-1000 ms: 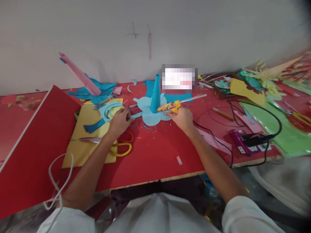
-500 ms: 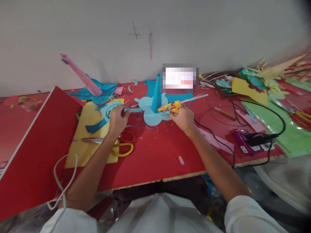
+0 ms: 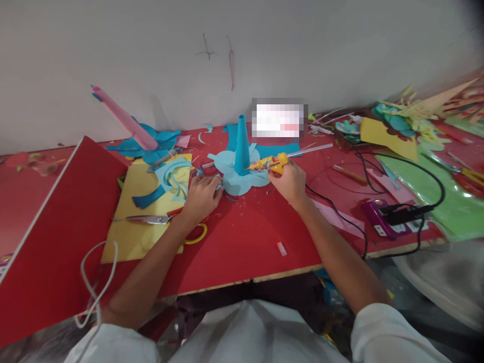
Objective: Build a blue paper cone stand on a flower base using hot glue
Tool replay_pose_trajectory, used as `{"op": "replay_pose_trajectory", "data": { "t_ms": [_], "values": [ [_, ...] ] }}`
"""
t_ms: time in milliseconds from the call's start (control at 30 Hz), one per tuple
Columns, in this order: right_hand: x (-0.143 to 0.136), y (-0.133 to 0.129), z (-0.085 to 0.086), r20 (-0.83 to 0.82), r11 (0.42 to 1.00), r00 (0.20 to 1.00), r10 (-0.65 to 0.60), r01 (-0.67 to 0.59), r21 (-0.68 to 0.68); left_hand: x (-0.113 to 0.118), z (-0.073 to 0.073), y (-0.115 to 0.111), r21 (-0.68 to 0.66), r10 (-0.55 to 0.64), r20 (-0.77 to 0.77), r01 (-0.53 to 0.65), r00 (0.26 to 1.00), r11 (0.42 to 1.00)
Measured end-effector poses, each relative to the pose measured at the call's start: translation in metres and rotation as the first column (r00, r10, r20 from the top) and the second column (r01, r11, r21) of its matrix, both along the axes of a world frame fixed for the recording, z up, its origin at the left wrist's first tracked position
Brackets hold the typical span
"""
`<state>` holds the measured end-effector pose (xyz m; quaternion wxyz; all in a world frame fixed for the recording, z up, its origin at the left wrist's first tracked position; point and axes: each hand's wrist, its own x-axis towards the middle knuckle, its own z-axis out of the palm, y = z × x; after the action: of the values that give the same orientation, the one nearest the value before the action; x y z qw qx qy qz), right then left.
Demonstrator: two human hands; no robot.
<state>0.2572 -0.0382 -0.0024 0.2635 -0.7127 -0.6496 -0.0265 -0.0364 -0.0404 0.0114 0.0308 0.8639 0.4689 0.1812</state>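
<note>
A dark blue paper cone (image 3: 241,146) stands upright on a light blue flower-shaped paper base (image 3: 239,185) at the middle of the table. My right hand (image 3: 291,181) is wrapped round a yellow hot glue gun (image 3: 275,162), a clear glue stick jutting from its back. The gun's nozzle is at the foot of the cone. At the left edge of the flower base, my left hand (image 3: 204,195) has its fingers curled together; what they pinch, perhaps the paper's edge, is hidden. Scissors (image 3: 196,234) with red and yellow handles lie partly under my left forearm.
Yellow paper (image 3: 124,237) with light blue paper scraps (image 3: 172,174) lies at left, behind a red board (image 3: 56,237). A pink paper tube (image 3: 124,118) leans behind. At right are a purple power strip (image 3: 378,217), black cables and green sheets (image 3: 434,201).
My left hand has moved right and nearer, from the light blue scraps to the flower base's edge. My right hand with the glue gun has shifted slightly right.
</note>
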Motion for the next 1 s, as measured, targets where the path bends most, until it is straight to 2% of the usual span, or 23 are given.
{"op": "replay_pose_trajectory", "data": {
  "t_ms": [100,300,433,667,1000],
  "values": [
    [0.0,-0.001,0.002,-0.007,1.0,1.0,0.004,-0.005,-0.002,-0.001,-0.002,0.002,-0.006,0.014,0.011,-0.014,1.0,1.0],
    [-0.001,-0.001,0.002,0.017,0.999,1.0,0.0,0.0,-0.041,0.001,0.001,-0.002,0.025,-0.11,0.035,0.109,0.993,0.994],
    [-0.002,-0.002,0.0,0.045,0.998,0.998,0.045,-0.043,-0.051,0.003,0.003,-0.005,0.076,-0.122,0.012,0.121,0.992,0.99],
    [-0.018,-0.005,0.003,0.138,0.985,0.983,0.125,-0.106,-0.136,0.001,0.001,-0.004,0.159,0.017,0.055,-0.026,0.998,0.987],
    [-0.017,-0.006,0.007,0.204,0.973,0.968,0.144,-0.1,-0.21,-0.003,0.001,-0.002,0.226,0.098,0.231,-0.151,0.968,0.962]
  ]
}}
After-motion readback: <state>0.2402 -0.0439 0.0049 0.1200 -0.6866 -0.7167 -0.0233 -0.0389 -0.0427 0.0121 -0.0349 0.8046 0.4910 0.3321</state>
